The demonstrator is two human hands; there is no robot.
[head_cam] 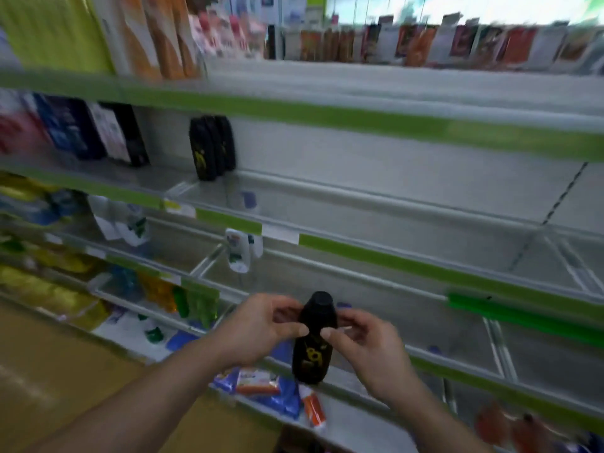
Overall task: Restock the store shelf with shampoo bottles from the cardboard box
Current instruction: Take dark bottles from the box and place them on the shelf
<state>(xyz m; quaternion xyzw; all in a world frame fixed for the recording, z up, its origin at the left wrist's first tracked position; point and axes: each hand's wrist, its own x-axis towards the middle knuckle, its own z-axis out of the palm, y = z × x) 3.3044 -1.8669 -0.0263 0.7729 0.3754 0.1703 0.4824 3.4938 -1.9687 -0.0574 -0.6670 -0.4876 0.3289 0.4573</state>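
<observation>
Far left it's all other products [81,132] jammed together, too blurry to read. Just right of them, on the middle shelf [408,178], a little cluster of black bottles [211,147] stands upright. It looks like three, but the blur makes counting dodgy. So I'd say the restock has barely started, because everything right of that cluster on the shelf is bare.

Nearer the camera, the left hand [261,325] and right hand [366,348] both have a grip on one more shampoo bottle [313,351]. It's black, cap up, with thumbs and fingertips pinching its upper half from either side. It's held in the air in front of a lower shelf, well below the cluster. The cardboard box isn't in view.

Room-wise there's loads of open shelf to the right. There's a pale rail [392,199] running along it, though, and the upper shelf edge [359,117] hangs over. My guess is the bottle has to go up, over the rail and under that lip.
</observation>
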